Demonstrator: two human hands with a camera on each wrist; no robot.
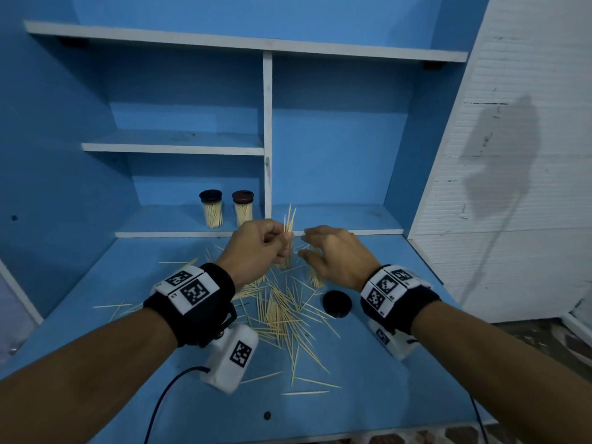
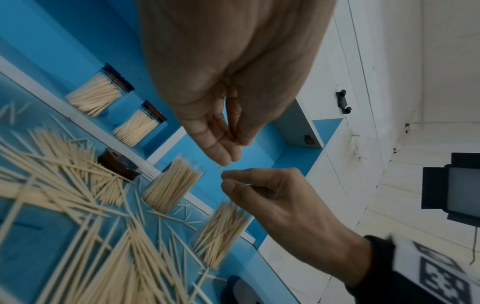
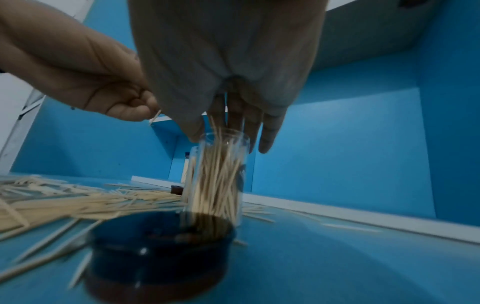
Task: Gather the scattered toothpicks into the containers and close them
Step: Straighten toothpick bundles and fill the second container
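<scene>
Left hand [image 1: 260,243] pinches a small bundle of toothpicks [image 1: 289,221] above an open container [image 2: 172,186]; right hand [image 1: 336,257], fingers loose, hovers over the second container [image 3: 221,176]. Light, stiff, pointed sticks: best pinched mid-length in aligned bunches

My left hand [image 1: 261,243] raised over desk, fingers curled, thumb and fingertips pinching toothpicks [image 1: 289,221] upright. My right hand [image 1: 333,256] just right of it, palm down, fingers [image 3: 267,135] loosely spread and pointing down, holding nothing. Hands near each other, not touching. Both forearms reach forward from near edge, black bands with white marker blocks on wrists.
</scene>
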